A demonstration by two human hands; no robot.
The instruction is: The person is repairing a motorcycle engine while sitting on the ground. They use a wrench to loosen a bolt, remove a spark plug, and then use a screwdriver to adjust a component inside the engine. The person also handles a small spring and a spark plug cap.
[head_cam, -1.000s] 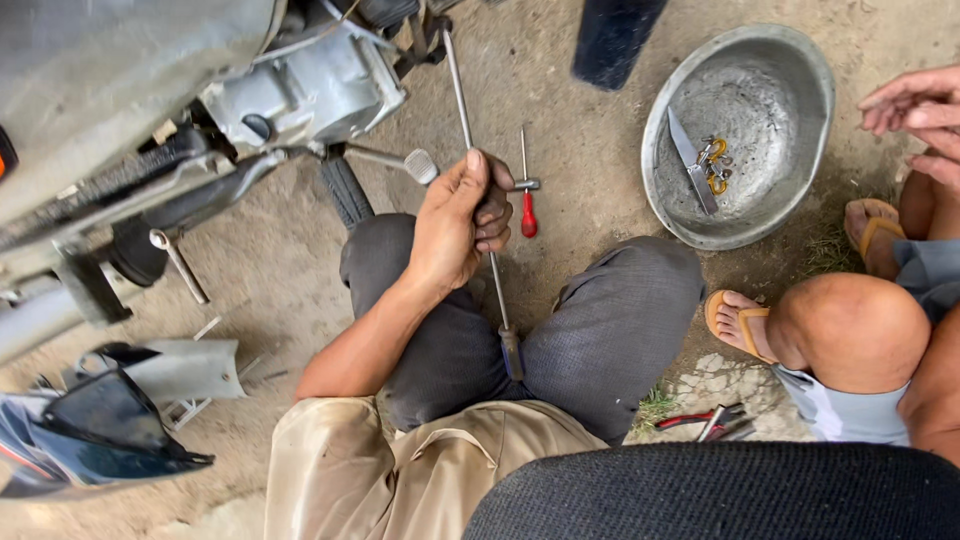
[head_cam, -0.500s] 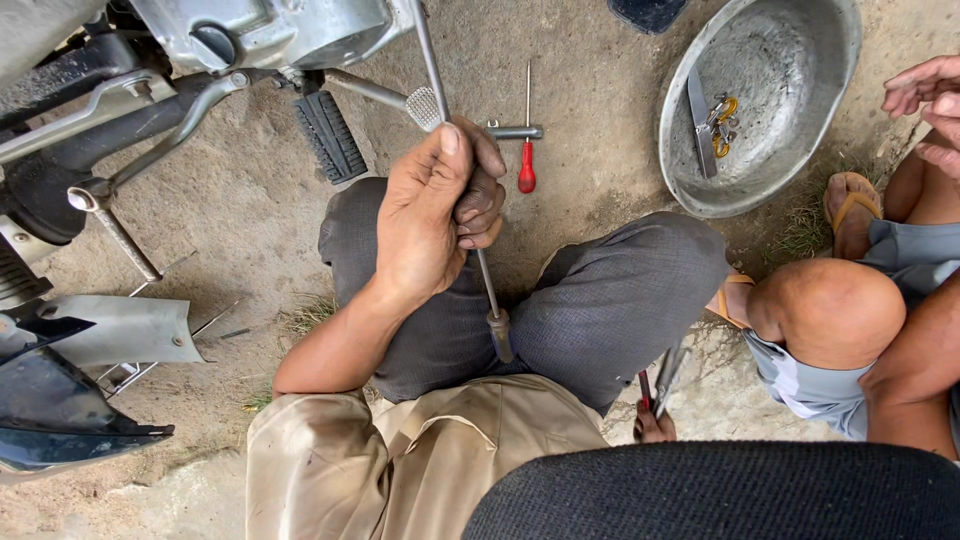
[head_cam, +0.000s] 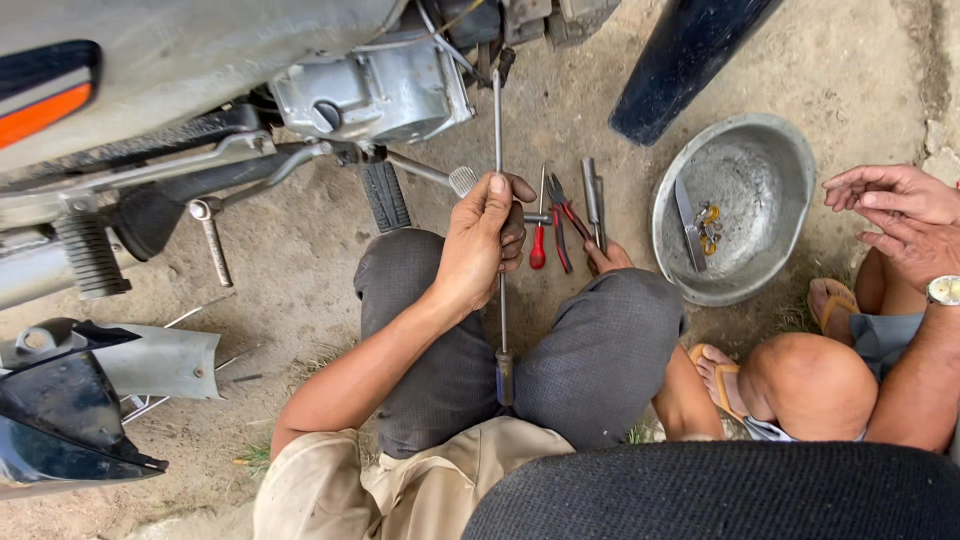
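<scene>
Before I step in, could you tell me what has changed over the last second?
The right hand came from beside the knee forward to the tools on the ground, where pliers now lie beside the red screwdriver. The left hand still grips the long screwdriver; the bowl is unchanged.

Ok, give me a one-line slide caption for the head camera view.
Left hand grips a long rod against the motorcycle engine; pliers and a metal bowl lie on the dirt.
</scene>
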